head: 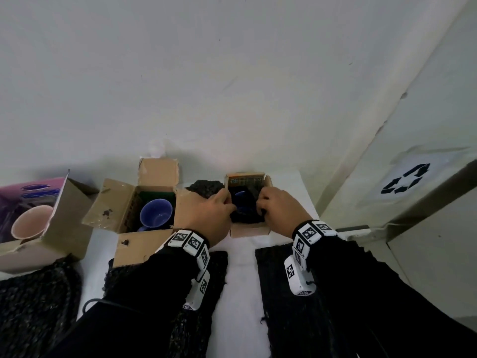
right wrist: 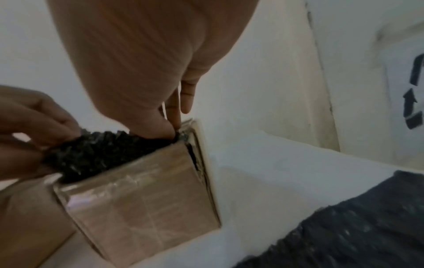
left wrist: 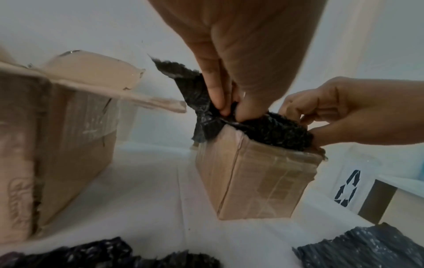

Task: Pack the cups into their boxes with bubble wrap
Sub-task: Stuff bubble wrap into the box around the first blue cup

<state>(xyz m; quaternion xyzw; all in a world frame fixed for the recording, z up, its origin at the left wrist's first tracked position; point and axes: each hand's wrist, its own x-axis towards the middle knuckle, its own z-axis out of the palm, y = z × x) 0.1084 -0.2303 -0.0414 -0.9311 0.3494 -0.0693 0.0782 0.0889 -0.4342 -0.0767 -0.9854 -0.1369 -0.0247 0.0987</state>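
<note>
At the far right of the counter [head: 240, 267], a small box [head: 249, 229] stands open with a dark blue cup [head: 241, 202] sunk in it, black bubble wrap [left wrist: 273, 132] lining the space around the cup. Both hands work at the box mouth. The left hand [head: 211, 215] pinches the wrap at the left edge between thumb and fingers, where a loose tail sticks up and over the side. The right hand [head: 280, 211] has its fingers curled down at the right edge and pinches the wrap there too. Gripping opposite sides likely lets the person pull the sheet up evenly and fold it over the cup, so the padding covers the top before the flaps close; the box stays put because both hands bear down on it.

Just left, a second box [head: 144, 200] sits with all flaps spread, a lighter blue cup [head: 155, 212] upright inside, seemingly waiting for its cover. Further left, a third box [head: 62, 228] with a pink printed flap lies tipped toward the person, holding a pink cup [head: 32, 222] on its side. Spare sheets of wrap [head: 291, 293] lie flat on the near counter, within easy reach for the remaining boxes. The flap of the first box nearest the wall stands up, kept clear of the hands.

My judgement: this cup is nearly packed, the other two less so.
</note>
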